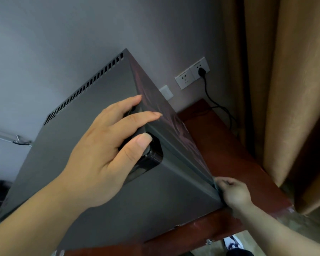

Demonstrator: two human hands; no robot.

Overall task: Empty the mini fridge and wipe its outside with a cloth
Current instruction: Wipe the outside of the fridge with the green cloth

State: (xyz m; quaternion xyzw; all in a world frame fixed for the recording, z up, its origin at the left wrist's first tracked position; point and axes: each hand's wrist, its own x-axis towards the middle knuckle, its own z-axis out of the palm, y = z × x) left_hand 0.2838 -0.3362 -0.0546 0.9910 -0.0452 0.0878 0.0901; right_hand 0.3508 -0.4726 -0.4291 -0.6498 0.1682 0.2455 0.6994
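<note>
Two wall sockets (186, 79) — mini fridge (76, 124) on red-brown table (229, 156).

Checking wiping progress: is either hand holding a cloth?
No, the left hand rests on the mini fridge; the right hand grips its door edge.

Plugged wall socket (196, 65); brown curtain (284, 89); reddish table (229, 154).
</note>
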